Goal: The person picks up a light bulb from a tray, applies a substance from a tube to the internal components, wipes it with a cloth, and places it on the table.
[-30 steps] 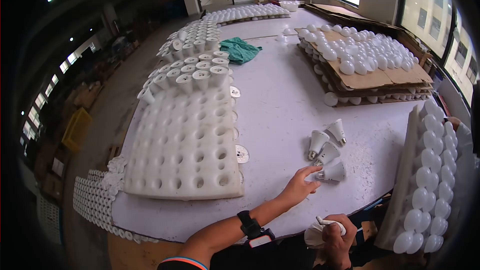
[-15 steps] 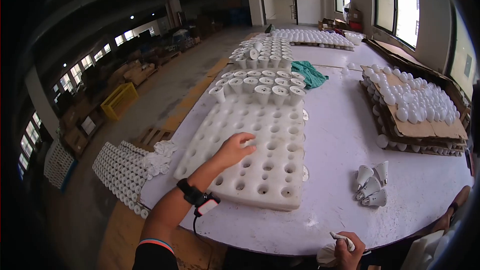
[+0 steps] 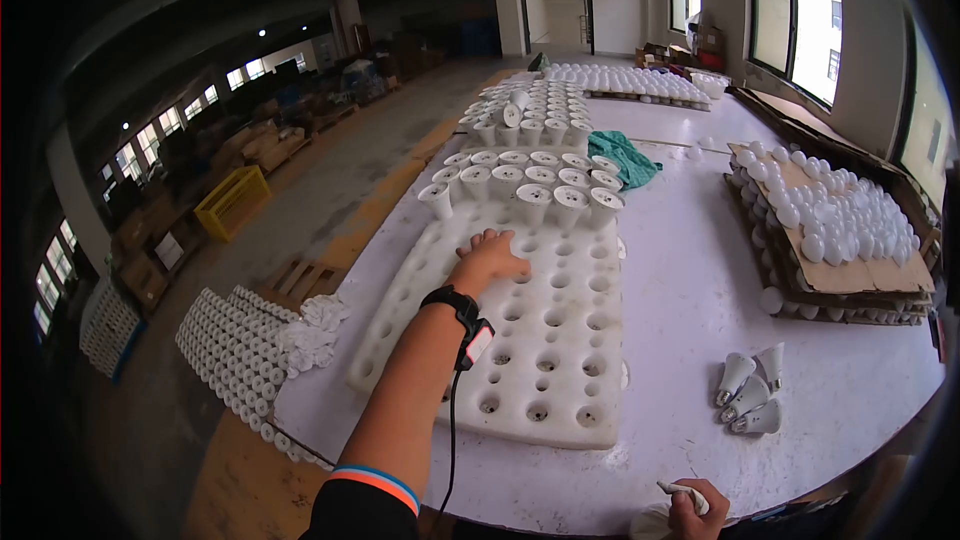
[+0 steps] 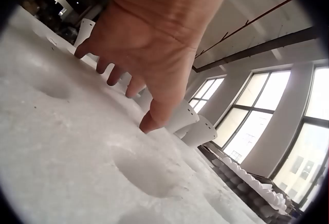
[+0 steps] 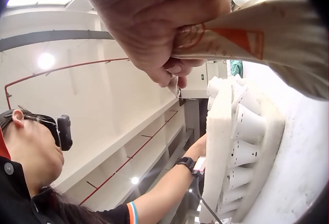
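Note:
My left hand (image 3: 490,258) reaches over a white foam tray (image 3: 565,360) with rows of round holes. In the left wrist view its fingers (image 4: 154,117) are spread and point down, fingertips right at the foam surface, holding nothing. White cone-shaped bulb housings (image 3: 535,198) stand in the tray's far rows, just beyond that hand. At the table's front edge my right hand (image 3: 700,512) grips the twisted neck of a whitish plastic bag (image 5: 277,39) with orange print. Several white bulb bodies with metal screw bases (image 3: 745,400) lie on the table to the right.
At the right stand stacked cardboard layers (image 3: 850,275) bearing white bulb domes (image 3: 835,215). A green cloth (image 3: 625,158) lies beside the far housings. More housings (image 3: 225,355) stand low at the left, near a crumpled white cloth (image 3: 312,330). A second foam layer shows under the tray.
My left hand has moved from beside the loose bulb bodies leftward onto the foam tray, then farther up it toward the housings. The view has turned left. My right hand still grips the bag.

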Demonstrator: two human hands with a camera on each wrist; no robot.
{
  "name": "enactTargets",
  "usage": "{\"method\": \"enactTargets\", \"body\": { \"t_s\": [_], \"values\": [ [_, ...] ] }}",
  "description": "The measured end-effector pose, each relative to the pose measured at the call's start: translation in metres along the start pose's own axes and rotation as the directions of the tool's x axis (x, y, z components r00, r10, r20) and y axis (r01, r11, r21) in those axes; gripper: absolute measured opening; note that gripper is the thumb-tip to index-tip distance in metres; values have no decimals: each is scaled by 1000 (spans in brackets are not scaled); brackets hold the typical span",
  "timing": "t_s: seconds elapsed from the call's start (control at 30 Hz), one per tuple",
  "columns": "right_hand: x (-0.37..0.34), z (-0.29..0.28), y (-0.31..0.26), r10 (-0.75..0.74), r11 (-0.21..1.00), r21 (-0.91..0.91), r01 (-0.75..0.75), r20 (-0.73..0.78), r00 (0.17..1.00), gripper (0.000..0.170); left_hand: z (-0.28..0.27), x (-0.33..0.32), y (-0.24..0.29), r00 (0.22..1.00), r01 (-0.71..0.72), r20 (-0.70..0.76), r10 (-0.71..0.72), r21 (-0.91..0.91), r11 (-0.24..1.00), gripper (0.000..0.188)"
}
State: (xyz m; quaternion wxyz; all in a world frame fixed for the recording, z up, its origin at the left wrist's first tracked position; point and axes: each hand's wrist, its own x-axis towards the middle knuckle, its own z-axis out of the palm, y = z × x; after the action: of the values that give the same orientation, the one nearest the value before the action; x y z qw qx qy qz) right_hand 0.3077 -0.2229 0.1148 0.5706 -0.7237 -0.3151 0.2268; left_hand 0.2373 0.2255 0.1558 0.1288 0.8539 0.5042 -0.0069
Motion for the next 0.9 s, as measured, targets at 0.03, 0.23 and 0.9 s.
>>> {"method": "enactTargets", "body": {
  "t_s": [0.03, 0.23, 0.9],
  "values": [
    [2, -2, 4, -1, 1000, -14, 2, 9, 1000, 14, -3, 0, 0, 999, -18, 31, 18, 11, 1000, 88],
    [12, -7, 11, 7, 1000, 5, -7, 6, 1000, 15, 12, 5, 1, 995, -95, -24, 99, 129, 987, 88],
    [-2, -16, 19, 35, 994, 103, -35, 6, 999, 17, -4, -44, -14, 868, -362, -418, 269, -160, 918, 80]
  ]
}}
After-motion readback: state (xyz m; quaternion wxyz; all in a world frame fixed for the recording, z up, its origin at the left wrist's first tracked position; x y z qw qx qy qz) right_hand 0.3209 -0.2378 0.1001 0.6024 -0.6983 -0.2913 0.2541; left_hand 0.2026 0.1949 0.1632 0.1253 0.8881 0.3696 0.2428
